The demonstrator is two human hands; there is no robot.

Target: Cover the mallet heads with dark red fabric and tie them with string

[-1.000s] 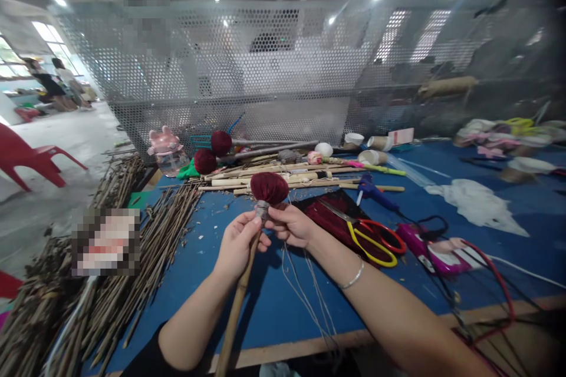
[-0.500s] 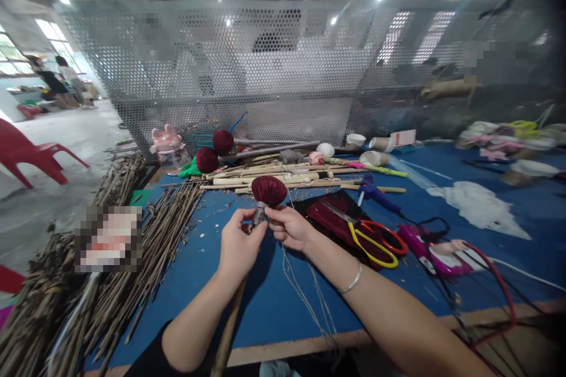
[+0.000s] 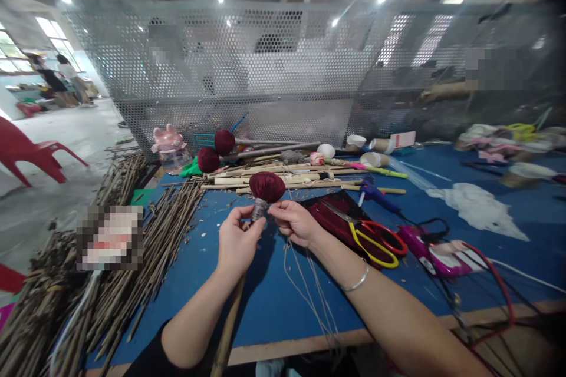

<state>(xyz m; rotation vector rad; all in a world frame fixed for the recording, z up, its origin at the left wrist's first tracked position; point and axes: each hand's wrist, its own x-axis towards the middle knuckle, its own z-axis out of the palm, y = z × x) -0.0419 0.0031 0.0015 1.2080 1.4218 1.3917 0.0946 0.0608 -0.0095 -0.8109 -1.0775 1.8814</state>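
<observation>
A stick (image 3: pixel 230 321) runs up from the table's front edge and carries a dark red cloth-covered ball (image 3: pixel 267 187) at its top. Grey string (image 3: pixel 259 208) is wound round the neck below the ball. My left hand (image 3: pixel 239 238) is closed round the stick just under that winding. Beside the neck, on its right, my right hand (image 3: pixel 292 222) pinches the string between thumb and fingers. Loose string strands (image 3: pixel 309 288) hang below my right hand toward the front edge.
Yellow-and-red scissors (image 3: pixel 375 244) lie on dark red cloth at right. Beyond are a blue glue gun (image 3: pixel 375 194) and a magenta device (image 3: pixel 435 253) with cables. Bundled twigs (image 3: pixel 145 265) cover the left side. Two red balls (image 3: pixel 207 160) and bamboo sticks (image 3: pixel 274 178) lie behind.
My right hand has shifted slightly right, away from the wound neck. The red ball has tipped slightly left and up. My left hand keeps its grip.
</observation>
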